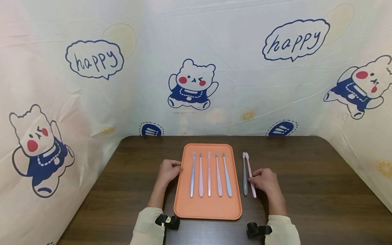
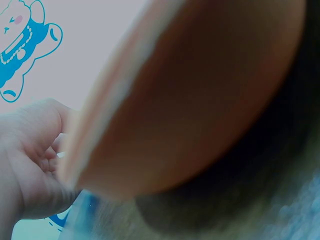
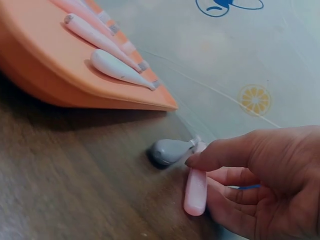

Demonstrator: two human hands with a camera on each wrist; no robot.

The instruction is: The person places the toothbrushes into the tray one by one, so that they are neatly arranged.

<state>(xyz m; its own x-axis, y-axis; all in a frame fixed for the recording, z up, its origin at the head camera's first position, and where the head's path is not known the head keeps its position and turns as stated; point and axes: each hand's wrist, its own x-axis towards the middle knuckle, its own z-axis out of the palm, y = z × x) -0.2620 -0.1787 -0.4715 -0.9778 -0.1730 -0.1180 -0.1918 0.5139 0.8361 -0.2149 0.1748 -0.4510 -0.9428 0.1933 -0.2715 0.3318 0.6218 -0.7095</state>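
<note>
An orange tray (image 1: pixel 208 209) lies on the table with several toothbrushes side by side on it, among them a blue toothbrush (image 1: pixel 227 177) at the right end. My left hand (image 1: pixel 167 171) grips the tray's left rim; in the left wrist view the blurred tray (image 2: pixel 200 100) hides its fingertips. Right of the tray, my right hand (image 1: pixel 265 180) pinches a pink toothbrush (image 3: pixel 196 192) between thumb and fingers, near its handle. Close beside that one, a grey-blue toothbrush (image 1: pixel 245 175) lies on the table, its handle (image 3: pixel 170 151) also showing in the right wrist view.
The dark wooden table (image 1: pixel 321 183) extends to both sides of the tray. A pale curtain (image 1: pixel 239 88) printed with bears and "happy" bubbles surrounds the back and sides. Black wrist cameras (image 1: pixel 258 230) sit at both sleeves.
</note>
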